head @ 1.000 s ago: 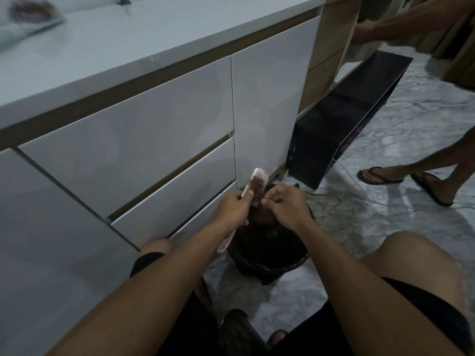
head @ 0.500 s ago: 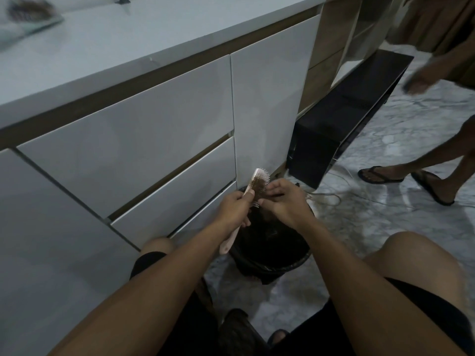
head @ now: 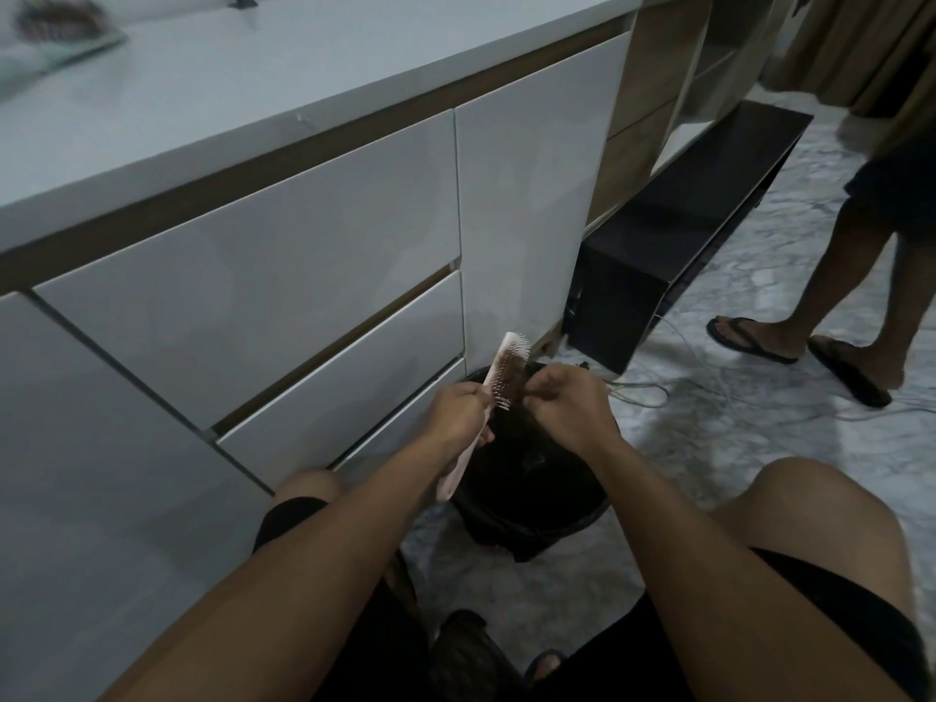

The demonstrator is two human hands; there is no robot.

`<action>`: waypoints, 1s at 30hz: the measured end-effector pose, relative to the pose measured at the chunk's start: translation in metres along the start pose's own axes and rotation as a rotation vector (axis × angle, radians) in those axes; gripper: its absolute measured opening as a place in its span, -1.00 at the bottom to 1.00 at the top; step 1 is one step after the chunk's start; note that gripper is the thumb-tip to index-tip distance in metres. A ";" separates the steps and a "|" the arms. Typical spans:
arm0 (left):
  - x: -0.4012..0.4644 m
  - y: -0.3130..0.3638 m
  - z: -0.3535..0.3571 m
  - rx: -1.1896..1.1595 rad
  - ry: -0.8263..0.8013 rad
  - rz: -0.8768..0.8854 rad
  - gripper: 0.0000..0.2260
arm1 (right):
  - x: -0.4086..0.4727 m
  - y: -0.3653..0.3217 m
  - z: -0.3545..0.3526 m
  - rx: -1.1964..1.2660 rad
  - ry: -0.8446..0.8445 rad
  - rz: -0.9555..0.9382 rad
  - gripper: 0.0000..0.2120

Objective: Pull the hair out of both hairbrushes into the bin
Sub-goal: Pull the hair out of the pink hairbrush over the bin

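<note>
The pink hairbrush is what I see first in the head view, held tilted above the black bin, its bristle face turned toward my right hand and matted with brown hair. My left hand grips the brush where the handle meets the head, fingers curled round it, and the end of the handle sticks out below my wrist over the bin's near rim. My right hand is against the bristles with its fingers curled in, pinching at the hair in the brush. The bin stands on the marble floor between my knees, just beside the white drawers. Up on the white countertop, at the far left, lies the second hairbrush, blurred, with a dark clump of hair on it. Off to the right another person's legs in flip-flops stand on the floor, near loose cables.
</note>
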State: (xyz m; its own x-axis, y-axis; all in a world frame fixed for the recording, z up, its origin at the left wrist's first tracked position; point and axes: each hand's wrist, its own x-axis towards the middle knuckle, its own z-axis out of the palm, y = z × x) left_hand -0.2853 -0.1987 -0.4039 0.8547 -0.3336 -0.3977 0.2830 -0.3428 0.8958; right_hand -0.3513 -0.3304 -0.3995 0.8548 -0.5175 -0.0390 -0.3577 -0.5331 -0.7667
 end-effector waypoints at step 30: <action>0.002 -0.006 0.003 0.074 -0.039 0.095 -0.73 | 0.004 0.001 0.007 0.089 0.078 0.024 -0.86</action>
State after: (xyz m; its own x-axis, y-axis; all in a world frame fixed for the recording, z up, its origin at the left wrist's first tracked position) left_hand -0.2872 -0.2001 -0.4107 0.8581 -0.4013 -0.3203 0.1672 -0.3715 0.9132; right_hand -0.3458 -0.3282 -0.4052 0.8134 -0.5816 -0.0113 -0.3404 -0.4601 -0.8200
